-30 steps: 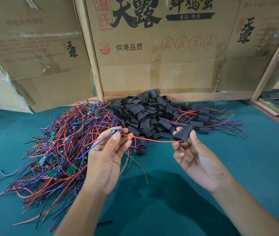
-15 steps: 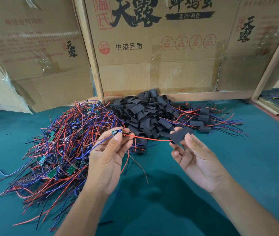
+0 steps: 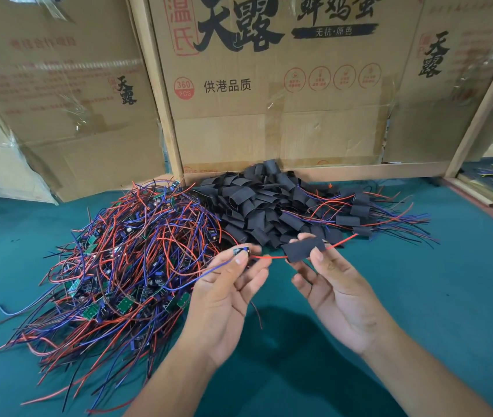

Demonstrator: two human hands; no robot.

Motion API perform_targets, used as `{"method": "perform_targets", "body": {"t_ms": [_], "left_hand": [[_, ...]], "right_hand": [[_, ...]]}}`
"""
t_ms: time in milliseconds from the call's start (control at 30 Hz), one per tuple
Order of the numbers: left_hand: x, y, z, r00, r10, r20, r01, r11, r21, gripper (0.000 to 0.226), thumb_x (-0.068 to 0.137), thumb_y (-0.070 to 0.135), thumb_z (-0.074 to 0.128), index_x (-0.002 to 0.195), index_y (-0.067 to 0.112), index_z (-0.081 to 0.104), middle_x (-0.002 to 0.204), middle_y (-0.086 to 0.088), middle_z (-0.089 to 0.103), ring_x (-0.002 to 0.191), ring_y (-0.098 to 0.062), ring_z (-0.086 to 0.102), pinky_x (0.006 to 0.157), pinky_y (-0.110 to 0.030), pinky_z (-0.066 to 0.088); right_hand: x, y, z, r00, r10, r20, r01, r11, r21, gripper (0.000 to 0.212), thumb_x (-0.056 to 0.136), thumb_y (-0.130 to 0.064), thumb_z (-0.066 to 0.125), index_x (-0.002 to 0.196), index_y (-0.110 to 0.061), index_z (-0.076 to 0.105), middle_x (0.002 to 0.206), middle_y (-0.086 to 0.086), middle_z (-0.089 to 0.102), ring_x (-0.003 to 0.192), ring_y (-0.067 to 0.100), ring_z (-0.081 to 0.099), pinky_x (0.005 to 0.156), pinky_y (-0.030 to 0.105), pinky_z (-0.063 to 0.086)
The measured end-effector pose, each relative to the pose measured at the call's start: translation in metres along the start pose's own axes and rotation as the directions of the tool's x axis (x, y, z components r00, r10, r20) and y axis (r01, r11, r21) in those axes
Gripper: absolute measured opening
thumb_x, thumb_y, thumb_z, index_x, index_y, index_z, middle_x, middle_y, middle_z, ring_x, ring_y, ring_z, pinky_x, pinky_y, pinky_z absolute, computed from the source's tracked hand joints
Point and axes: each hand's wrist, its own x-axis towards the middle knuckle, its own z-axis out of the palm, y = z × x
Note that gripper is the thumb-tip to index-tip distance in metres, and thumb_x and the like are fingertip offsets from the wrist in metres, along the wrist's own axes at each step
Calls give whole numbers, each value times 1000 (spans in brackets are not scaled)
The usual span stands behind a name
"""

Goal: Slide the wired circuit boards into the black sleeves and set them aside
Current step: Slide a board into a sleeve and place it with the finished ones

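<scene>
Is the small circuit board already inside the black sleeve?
No, the left hand pinches the board bare, apart from the sleeve in the right hand; only the red wire runs through it.

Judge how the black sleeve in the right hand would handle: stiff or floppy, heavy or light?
The black sleeve looks flat and thin-walled, so probably soft and easily squashed. The right hand holds it by fingertips alone, so it is likely very light. Those in the sleeve pile lie bent and flattened, suggesting little stiffness.
</scene>
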Motion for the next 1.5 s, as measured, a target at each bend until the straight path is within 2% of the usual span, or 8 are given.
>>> {"method": "perform_targets", "body": {"t_ms": [200, 300, 433, 600, 833, 1067, 1200, 1500], "left_hand": [[-1, -13, 2, 997, -4, -83, 15, 991, 132, 11, 73, 22, 75, 80, 15, 73, 68, -9, 63, 63, -19, 68, 60, -23, 56], [-2, -14, 2, 996, -3, -88, 18, 985, 169, 12, 78, 26, 72, 75, 14, 69, 70, -14, 65, 65, -26, 69, 58, -26, 57], [-2, -14, 1, 997, -8, -77, 23, 979, 201, 24, 95, 22, 58, 86, 2, 67, 72, -21, 65, 65, -31, 67, 58, -31, 55], [-4, -15, 4, 1000, -26, -7, 27, 956, 291, 29, 83, 36, 64, 73, 9, 69, 66, -12, 54, 57, -24, 54, 54, -29, 45], [-6, -16, 3, 993, -82, 80, 70, 986, 149, 26, 93, 31, 61, 70, 21, 69, 71, -6, 54, 62, -19, 53, 59, -26, 46], [0, -15, -2, 994, -107, 29, 98, 973, 211, 24, 81, 31, 72, 64, 19, 59, 69, -4, 48, 55, -17, 46, 52, -24, 40], [0, -12, -5, 992, -127, 21, 122, 981, 151, 23, 82, 28, 71, 64, 21, 60, 69, -4, 49, 55, -17, 46, 52, -25, 40], [-1, -9, -3, 981, -187, 42, 179, 971, 157, 20, 78, 29, 73, 70, 18, 58, 69, -3, 47, 55, -15, 43, 52, -24, 38]], "right_hand": [[-1, 7, 4, 1000, -5, 25, 7, 997, -78, 34, 71, -26, 87, 103, -23, 75, 110, 2, 71, 86, 11, 67, 70, 23, 55], [-1, 8, 4, 1000, -15, 22, 18, 993, -114, 37, 69, -27, 88, 103, -23, 75, 109, 2, 70, 86, 10, 65, 70, 23, 54], [-2, 8, 4, 999, -26, 44, 32, 991, -131, 32, 74, -26, 84, 104, -23, 75, 109, 1, 71, 83, 8, 64, 71, 23, 54], [-3, 8, 5, 999, -26, 47, 33, 989, -147, 28, 74, -22, 76, 103, -22, 75, 110, 2, 71, 83, 9, 64, 69, 23, 54], [-3, 9, 3, 999, -25, 26, 29, 987, -158, 27, 80, -10, 74, 107, -14, 71, 106, 13, 70, 89, 17, 65, 70, 24, 53], [-2, 7, 2, 996, -83, 15, 84, 953, -292, 30, 73, -11, 80, 102, -16, 73, 101, 7, 69, 84, 15, 61, 71, 24, 54], [-2, 9, 2, 996, -89, -7, 82, 941, -329, 27, 70, -18, 78, 97, -20, 75, 99, 5, 71, 86, 16, 63, 71, 24, 54], [-3, 8, -2, 996, -84, -15, 75, 943, -325, 38, 70, -18, 79, 106, -9, 69, 95, 10, 72, 86, 21, 69, 69, 22, 53]]}}
